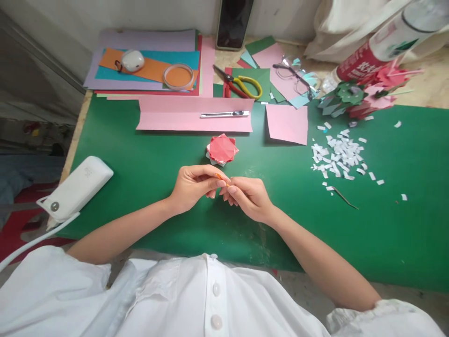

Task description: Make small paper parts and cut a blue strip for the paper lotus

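Both hands meet above the green mat (150, 159), near the middle of the view. My left hand (196, 185) pinches a small orange strip (220, 177), perhaps paper, between thumb and fingers. The thumb and fingertips of my right hand (250, 196) are closed on the other end of that strip. Most of the strip is hidden by the fingers. Just beyond my hands lies a folded red and white paper piece (222, 149) with a pointed, star-like rim; neither hand touches it.
Beyond are a utility knife (224, 114) on folded pink paper (157, 114), a pink square (287, 124), scissors (242, 86) and glasses (298, 77). White scraps (340, 154), paper flowers (368, 96) and a bottle (379, 51) stand right. A power bank (80, 187) lies left, a phone (234, 23) behind.
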`<action>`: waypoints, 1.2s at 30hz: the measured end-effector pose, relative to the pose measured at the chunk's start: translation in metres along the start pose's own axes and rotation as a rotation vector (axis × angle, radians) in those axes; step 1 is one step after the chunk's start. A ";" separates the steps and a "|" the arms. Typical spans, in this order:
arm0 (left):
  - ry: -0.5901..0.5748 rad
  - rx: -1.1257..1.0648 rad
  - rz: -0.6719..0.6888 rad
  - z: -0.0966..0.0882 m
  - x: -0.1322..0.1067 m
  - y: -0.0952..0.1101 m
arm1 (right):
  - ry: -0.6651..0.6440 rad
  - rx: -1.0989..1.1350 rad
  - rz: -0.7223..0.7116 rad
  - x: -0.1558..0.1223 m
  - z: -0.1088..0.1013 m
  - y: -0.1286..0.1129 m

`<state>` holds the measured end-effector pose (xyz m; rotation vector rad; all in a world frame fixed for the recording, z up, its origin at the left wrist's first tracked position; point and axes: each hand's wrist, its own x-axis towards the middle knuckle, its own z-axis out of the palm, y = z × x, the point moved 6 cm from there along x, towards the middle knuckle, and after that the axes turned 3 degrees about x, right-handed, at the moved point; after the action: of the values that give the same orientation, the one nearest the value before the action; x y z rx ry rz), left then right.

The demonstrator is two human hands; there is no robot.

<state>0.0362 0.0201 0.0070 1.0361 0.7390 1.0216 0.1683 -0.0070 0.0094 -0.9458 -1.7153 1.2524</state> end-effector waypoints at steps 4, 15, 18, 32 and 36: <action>0.040 0.148 0.160 -0.017 0.011 0.039 | 0.052 -0.145 -0.055 0.000 -0.017 -0.001; 0.396 0.479 0.405 -0.097 0.040 0.099 | 0.085 -0.823 -0.254 0.140 -0.079 -0.013; 0.396 0.411 0.337 -0.101 0.041 0.078 | -0.104 -1.012 -0.180 0.207 -0.063 0.007; 0.333 0.616 0.379 -0.104 0.036 0.086 | -0.316 -1.073 -0.291 0.240 -0.042 0.004; 0.206 0.650 0.221 -0.102 0.041 0.067 | -0.288 -1.030 -0.296 0.211 -0.044 0.003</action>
<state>-0.0588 0.1025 0.0321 1.6114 1.1899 1.1145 0.1230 0.2001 0.0513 -1.0128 -2.6817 0.2453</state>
